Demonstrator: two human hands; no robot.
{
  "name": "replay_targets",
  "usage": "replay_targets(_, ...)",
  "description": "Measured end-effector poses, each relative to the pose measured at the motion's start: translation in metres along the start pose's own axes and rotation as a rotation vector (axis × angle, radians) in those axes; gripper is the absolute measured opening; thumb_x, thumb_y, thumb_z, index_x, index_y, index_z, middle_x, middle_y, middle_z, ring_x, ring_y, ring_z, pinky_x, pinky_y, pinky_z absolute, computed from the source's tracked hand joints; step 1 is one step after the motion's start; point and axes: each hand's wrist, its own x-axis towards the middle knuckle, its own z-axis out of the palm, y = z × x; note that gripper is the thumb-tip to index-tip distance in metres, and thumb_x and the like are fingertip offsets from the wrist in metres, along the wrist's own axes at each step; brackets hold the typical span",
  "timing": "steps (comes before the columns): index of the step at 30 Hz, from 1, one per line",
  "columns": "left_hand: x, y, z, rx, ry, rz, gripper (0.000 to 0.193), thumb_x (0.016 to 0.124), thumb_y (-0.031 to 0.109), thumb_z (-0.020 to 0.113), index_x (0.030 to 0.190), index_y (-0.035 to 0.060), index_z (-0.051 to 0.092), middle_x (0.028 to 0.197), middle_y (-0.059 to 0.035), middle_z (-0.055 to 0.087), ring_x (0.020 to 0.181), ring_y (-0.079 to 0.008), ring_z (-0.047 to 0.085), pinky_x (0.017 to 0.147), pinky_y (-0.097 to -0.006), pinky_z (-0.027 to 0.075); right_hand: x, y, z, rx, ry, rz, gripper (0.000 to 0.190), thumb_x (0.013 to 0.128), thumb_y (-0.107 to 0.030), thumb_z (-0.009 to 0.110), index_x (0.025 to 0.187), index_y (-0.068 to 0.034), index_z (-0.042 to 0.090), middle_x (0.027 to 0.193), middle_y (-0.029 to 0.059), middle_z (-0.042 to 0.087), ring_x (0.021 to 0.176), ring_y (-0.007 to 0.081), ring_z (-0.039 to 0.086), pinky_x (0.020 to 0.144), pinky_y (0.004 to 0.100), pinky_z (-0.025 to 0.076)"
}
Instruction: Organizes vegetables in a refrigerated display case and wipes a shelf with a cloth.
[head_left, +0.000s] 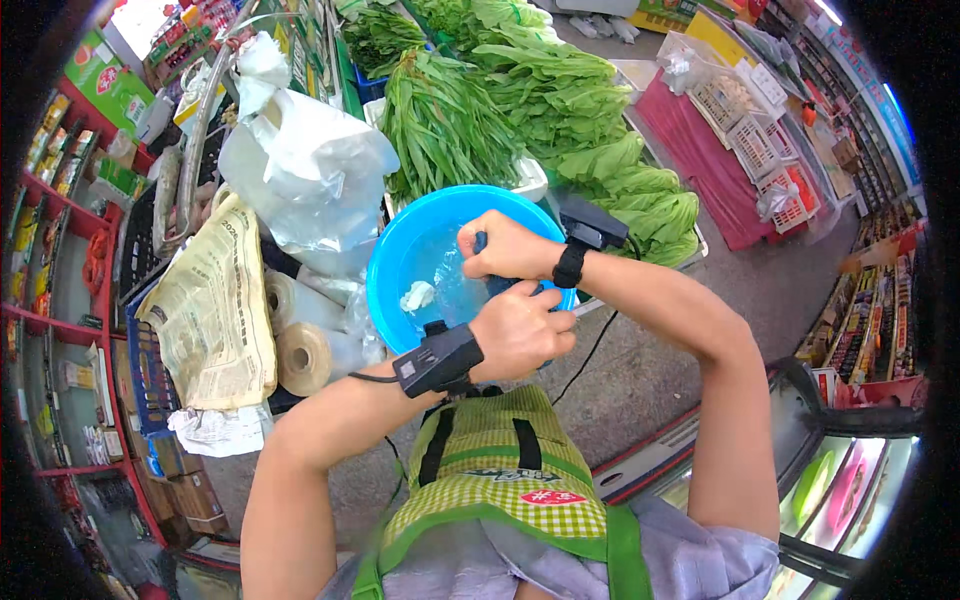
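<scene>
Both my hands grip a dark blue cloth (501, 285) over the right side of a round blue plastic basin (397, 225). My right hand (506, 246) is fisted around the cloth's upper end, and a bit of it pokes out by the thumb. Closer to my body, my left hand (525, 334) is closed on the lower part. The cloth looks bunched or twisted, mostly covered by my fingers. Rippling water (450, 277) lies in the basin, with a crumpled white piece (417, 296) in it at the left.
Leafy greens (442, 120) and lettuce (637, 187) fill crates beyond the basin. To its left are plastic bags (307, 165), bag rolls (307, 360) and newspaper (217, 315) over a blue crate (146, 375). A black cable (592, 349) hangs near my right forearm. A glass-fronted case (832, 480) stands at right.
</scene>
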Motion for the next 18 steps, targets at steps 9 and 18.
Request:
replay_targets(9,-0.035,-0.024,0.044,0.19,0.011,0.114,0.017,0.061,0.017,0.058,0.076,0.0122,0.052,0.08,-0.0005,0.048,0.085,-0.0189,0.049,0.076,-0.035,0.043,0.016,0.043,0.019,-0.256,0.44,-0.179,0.014,0.057,-0.015,0.064,0.065,-0.005,0.06,0.06,0.0132,0.058,0.059,0.028,0.056,0.056,0.0378,0.045)
replay_targets(18,-0.041,-0.005,0.017,-0.604,0.839,-1.129,0.052,0.089,0.031,0.049,0.126,-0.003,0.039,0.114,-0.0222,0.046,0.108,-0.0292,0.045,0.092,-0.0381,0.034,-0.009,-0.027,-0.016,-0.198,0.517,-0.566,0.012,0.062,-0.004,0.06,0.06,-0.002,0.048,0.059,0.0065,0.049,0.057,0.0154,0.049,0.053,0.0288,0.039)
